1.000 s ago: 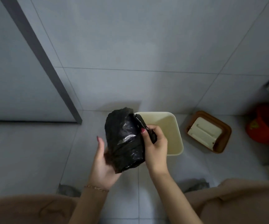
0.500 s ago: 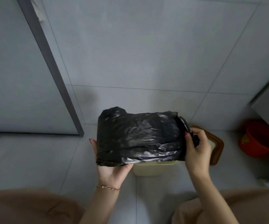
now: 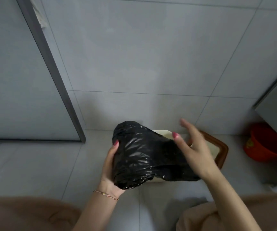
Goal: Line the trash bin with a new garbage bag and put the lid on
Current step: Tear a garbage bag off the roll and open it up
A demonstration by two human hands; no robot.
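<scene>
A crumpled black garbage bag (image 3: 142, 155) hangs over the cream trash bin (image 3: 163, 133), hiding most of it; only a strip of the far rim shows. My left hand (image 3: 110, 165) grips the bag's left side from below. My right hand (image 3: 192, 147) hovers at the bag's right end with fingers spread, blurred, holding nothing I can make out. The brown-rimmed lid (image 3: 221, 150) with a cream centre lies on the floor just right of the bin, partly behind my right hand.
A red bucket (image 3: 267, 144) stands at the right by a grey cabinet edge (image 3: 274, 97). A tiled wall rises behind the bin; a dark door frame (image 3: 54, 77) runs down the left. My knees in tan fabric (image 3: 26, 214) fill the bottom corners.
The bag was stretched wide between both hands; my right hand has since let go and opened. The bag has bunched toward my left hand and dropped lower over the bin.
</scene>
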